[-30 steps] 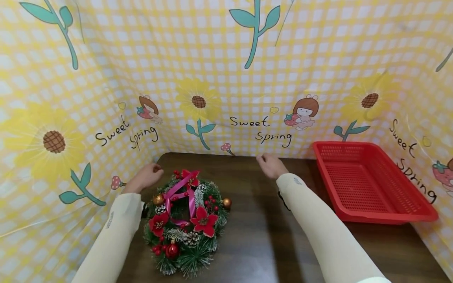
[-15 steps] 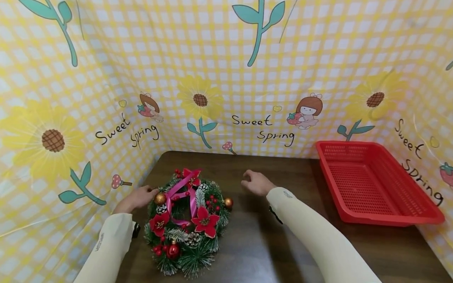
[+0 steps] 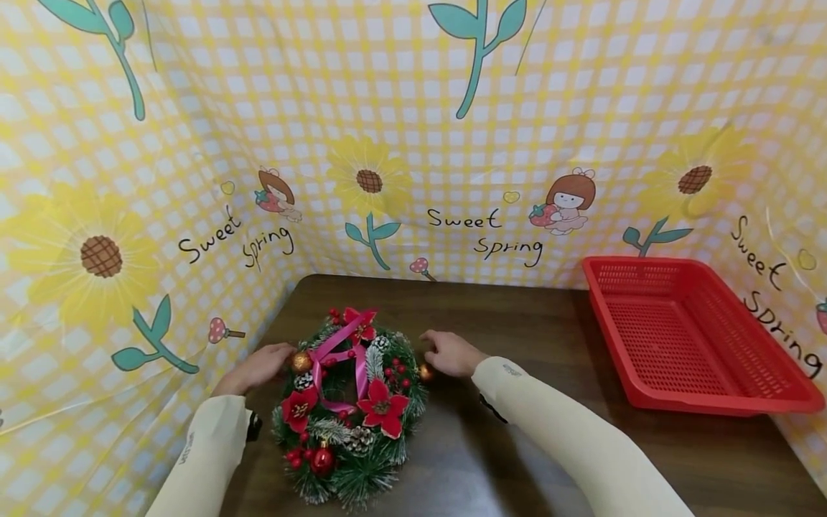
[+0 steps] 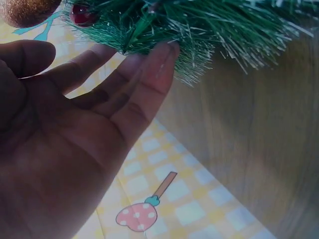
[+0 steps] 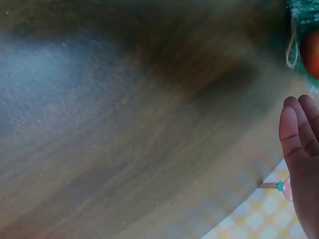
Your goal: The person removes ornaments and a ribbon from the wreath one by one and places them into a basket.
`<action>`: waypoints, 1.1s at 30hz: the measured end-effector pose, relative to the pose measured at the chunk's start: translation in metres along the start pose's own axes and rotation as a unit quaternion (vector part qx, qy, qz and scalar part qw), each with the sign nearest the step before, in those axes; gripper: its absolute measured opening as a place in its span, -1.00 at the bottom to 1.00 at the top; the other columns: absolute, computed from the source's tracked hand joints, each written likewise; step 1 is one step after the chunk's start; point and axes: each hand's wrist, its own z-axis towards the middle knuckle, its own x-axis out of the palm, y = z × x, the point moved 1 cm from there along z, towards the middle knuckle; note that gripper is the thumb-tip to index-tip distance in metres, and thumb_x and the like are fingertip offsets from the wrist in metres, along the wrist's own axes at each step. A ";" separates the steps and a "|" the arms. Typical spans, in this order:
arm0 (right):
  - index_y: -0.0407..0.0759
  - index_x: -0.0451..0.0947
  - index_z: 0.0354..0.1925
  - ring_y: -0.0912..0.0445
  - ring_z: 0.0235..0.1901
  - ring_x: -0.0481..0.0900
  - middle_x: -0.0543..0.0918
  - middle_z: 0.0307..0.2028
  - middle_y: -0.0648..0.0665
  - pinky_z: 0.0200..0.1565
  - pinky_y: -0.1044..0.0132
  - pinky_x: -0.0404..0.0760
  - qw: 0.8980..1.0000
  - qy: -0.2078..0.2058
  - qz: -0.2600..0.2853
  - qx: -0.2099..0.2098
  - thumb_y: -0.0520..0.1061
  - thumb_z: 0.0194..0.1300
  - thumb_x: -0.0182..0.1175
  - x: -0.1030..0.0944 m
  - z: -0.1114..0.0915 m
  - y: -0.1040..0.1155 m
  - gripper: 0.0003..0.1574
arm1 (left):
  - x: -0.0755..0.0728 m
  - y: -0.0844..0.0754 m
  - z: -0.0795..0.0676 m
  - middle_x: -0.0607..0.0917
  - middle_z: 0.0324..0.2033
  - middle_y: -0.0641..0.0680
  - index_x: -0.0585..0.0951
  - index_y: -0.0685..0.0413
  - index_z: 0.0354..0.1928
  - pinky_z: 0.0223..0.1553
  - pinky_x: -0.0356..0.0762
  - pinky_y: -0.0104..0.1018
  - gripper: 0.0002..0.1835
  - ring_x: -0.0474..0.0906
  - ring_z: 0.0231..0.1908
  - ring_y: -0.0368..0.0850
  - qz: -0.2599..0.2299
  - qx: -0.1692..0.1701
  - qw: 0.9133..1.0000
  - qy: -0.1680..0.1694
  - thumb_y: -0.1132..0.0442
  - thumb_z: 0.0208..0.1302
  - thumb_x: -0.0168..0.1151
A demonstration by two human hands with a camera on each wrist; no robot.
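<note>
A green Christmas wreath [image 3: 332, 431] lies on the table, trimmed with red poinsettias, berries, pinecones, baubles and a pink ribbon [image 3: 342, 334]. At its left edge, by a gold bauble [image 3: 301, 361], is my left hand [image 3: 258, 368]. In the left wrist view its extended fingers [image 4: 144, 92] reach right to the pine needles [image 4: 209, 30], the thumb apart from them. My right hand [image 3: 452, 354] is at the wreath's right side, close to another gold bauble [image 3: 425, 372]. The right wrist view shows that hand's fingers [image 5: 289, 129] nearly straight, pointing at the greenery and a bauble [image 5: 311, 52].
A red perforated plastic basket [image 3: 678, 352] stands on the right of the dark wooden table [image 3: 517, 323]. Yellow checked cloth [image 3: 413, 158] printed with sunflowers hangs behind the table and along both sides.
My right hand has come left and nearer, up to the wreath's right side. My left hand has lowered to the wreath's left edge. The wreath itself has not visibly been moved.
</note>
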 end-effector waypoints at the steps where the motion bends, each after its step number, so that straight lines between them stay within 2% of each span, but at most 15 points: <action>1: -0.19 0.37 0.24 0.09 -0.14 0.53 0.59 -0.09 -0.10 -0.01 0.10 0.46 1.000 0.002 -0.001 0.000 -0.11 0.33 0.02 0.002 -0.002 0.000 -0.47 | 0.002 -0.002 0.001 0.45 0.01 0.44 0.29 0.51 0.22 -0.21 0.53 0.03 -0.50 0.56 -0.28 0.12 -0.006 0.006 1.000 0.001 0.20 0.49 -0.33; 4: -0.15 0.37 0.24 0.12 -0.12 0.52 0.59 -0.04 -0.08 0.02 0.12 0.45 1.000 0.010 -0.004 -0.002 -0.10 0.34 0.01 0.006 -0.008 -0.001 -0.48 | 0.010 -0.009 0.003 0.41 0.05 0.48 0.31 0.54 0.19 -0.21 0.52 0.05 -0.53 0.55 -0.26 0.14 -0.014 0.018 1.000 0.007 0.27 0.47 -0.36; 8: -0.16 0.32 0.28 0.15 -0.13 0.52 0.57 -0.03 -0.07 0.02 0.14 0.45 1.000 0.019 -0.015 -0.010 -0.07 0.35 -0.02 0.010 -0.018 -0.004 -0.44 | 0.024 -0.015 0.009 0.45 0.01 0.45 0.34 0.52 0.16 -0.21 0.53 0.05 -0.56 0.56 -0.24 0.13 -0.025 0.018 0.999 0.017 0.32 0.44 -0.35; 15: -0.20 0.26 0.33 0.03 0.17 0.38 0.42 0.21 -0.15 0.15 0.08 0.34 1.000 0.018 -0.021 -0.005 -0.04 0.37 -0.02 0.005 -0.037 -0.016 -0.38 | 0.041 -0.024 0.017 0.51 -0.06 0.35 0.38 0.49 0.13 -0.19 0.52 0.09 -0.59 0.56 -0.22 0.16 -0.047 0.026 0.998 0.026 0.34 0.44 -0.32; 21: -0.22 0.27 0.32 -0.01 0.20 0.36 0.41 0.22 -0.17 0.16 0.06 0.32 1.000 -0.001 -0.021 0.003 -0.05 0.36 -0.01 -0.003 -0.050 -0.030 -0.39 | 0.053 -0.035 0.020 0.49 -0.02 0.39 0.36 0.50 0.15 -0.18 0.51 0.10 -0.59 0.57 -0.23 0.20 -0.060 0.052 0.996 0.037 0.36 0.44 -0.31; 27: -0.24 0.28 0.32 -0.04 0.22 0.34 0.39 0.24 -0.19 0.17 0.03 0.31 1.000 -0.017 -0.011 0.017 -0.08 0.35 0.00 -0.012 -0.067 -0.047 -0.38 | 0.069 -0.050 0.029 0.44 0.06 0.40 0.33 0.47 0.20 -0.13 0.49 0.11 -0.58 0.55 -0.19 0.22 -0.073 0.056 0.994 0.051 0.35 0.45 -0.31; 33: -0.24 0.31 0.30 -0.02 0.18 0.38 0.43 0.20 -0.18 0.16 0.06 0.33 0.999 -0.036 -0.023 0.033 -0.07 0.34 0.02 -0.022 -0.088 -0.064 -0.40 | 0.088 -0.071 0.039 0.40 0.14 0.39 0.31 0.41 0.26 -0.07 0.46 0.11 -0.56 0.54 -0.14 0.20 -0.057 0.058 0.994 0.072 0.30 0.47 -0.30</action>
